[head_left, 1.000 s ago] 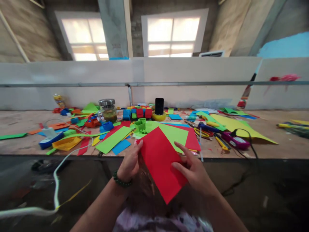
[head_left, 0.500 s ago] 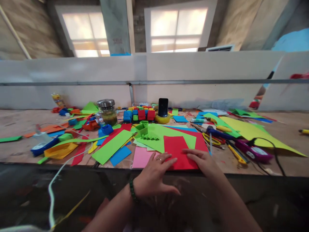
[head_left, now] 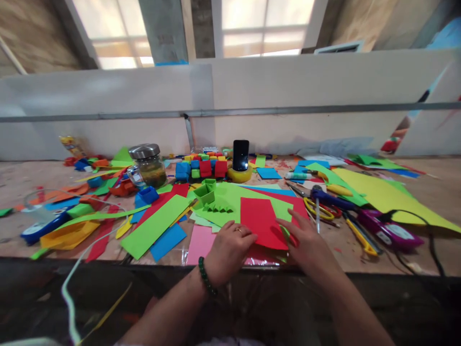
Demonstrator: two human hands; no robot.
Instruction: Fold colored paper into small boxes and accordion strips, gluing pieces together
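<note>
A red paper sheet (head_left: 262, 222) lies near the table's front edge, its lower edge lifted a little above the surface. My left hand (head_left: 230, 247) is closed at its lower left corner, with the fingers pressed together on the paper. At the sheet's right side, my right hand (head_left: 306, 240) has its fingers spread, the fingertips next to the red paper's edge. Behind and under the sheet are light green paper (head_left: 234, 194) and more red paper. A folded green box (head_left: 205, 193) and a zigzag green strip (head_left: 218, 207) rest on the green paper.
A glass jar (head_left: 149, 168), colored paper cubes (head_left: 205, 168) and a phone (head_left: 240, 154) on a yellow tape roll stand at the back. Purple (head_left: 389, 230) and blue glue guns, scissors and a yellow cutter lie right. Paper strips and a pale cable are left.
The view has shifted. The red sheet's lower edge has risen from the table. My left hand's fingers have drawn together at its corner, and my right hand's fingers have spread.
</note>
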